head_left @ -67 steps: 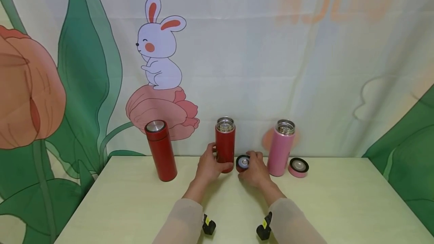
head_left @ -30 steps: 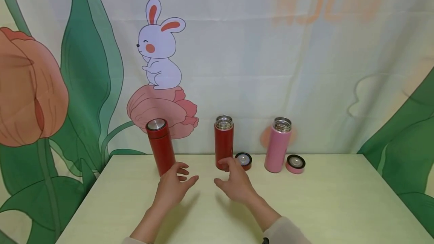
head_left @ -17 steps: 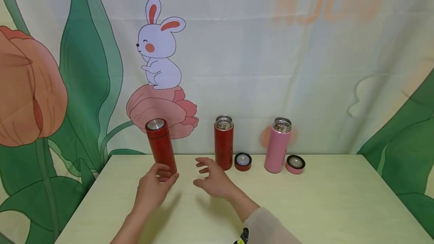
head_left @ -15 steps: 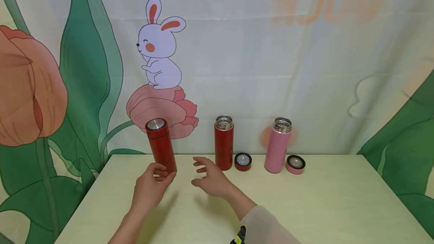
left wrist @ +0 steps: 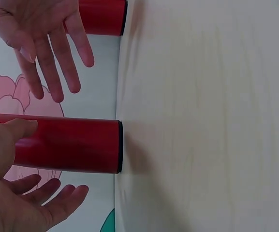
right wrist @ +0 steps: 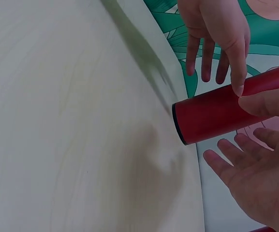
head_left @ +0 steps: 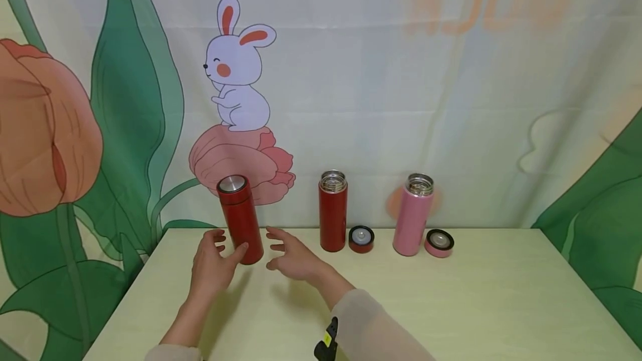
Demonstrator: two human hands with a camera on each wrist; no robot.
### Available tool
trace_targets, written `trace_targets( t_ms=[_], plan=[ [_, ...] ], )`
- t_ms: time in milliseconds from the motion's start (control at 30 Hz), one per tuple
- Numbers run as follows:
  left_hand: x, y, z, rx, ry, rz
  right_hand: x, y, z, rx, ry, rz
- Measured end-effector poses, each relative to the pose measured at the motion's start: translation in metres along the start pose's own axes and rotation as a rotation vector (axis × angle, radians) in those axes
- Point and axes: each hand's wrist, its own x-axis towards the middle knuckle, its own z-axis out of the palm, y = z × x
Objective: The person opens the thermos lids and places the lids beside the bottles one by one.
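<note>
Red bottle, lid on, stands upright toward the back left of the surface, between the left hand, whose thumb overlaps its front, and the right hand, both spread, with an uncapped red bottle and a pink bottle farther right.

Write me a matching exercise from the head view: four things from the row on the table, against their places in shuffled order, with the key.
Things
1. Red cylindrical bottle with its silver-topped lid on
2. Red cylindrical bottle with a bare metal mouth
3. Pink cylindrical bottle with a bare metal mouth
4. Pink round lid with a black ring

Places
A. Right end of the row
B. Between the left hand and right hand
C. Directly left of the red round lid
D. Between the two loose lids

Pairs: 1-B, 2-C, 3-D, 4-A
</note>
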Motion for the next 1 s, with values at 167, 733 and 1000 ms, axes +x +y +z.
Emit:
trace_targets(
  t_ms=[167, 733, 1000],
  plan=[
    [0.011, -0.002, 0.004, -0.015, -0.028, 0.017, 0.007, -0.001, 0.004, 0.009, -0.027, 0.004],
    [0.029, 0.001, 0.014, -0.071, -0.042, 0.016, 0.011, -0.007, 0.012, 0.019, -0.044, 0.038],
    [0.027, 0.005, 0.011, -0.064, -0.022, 0.021, 0.011, -0.005, 0.011, 0.032, -0.029, 0.014]
  ],
)
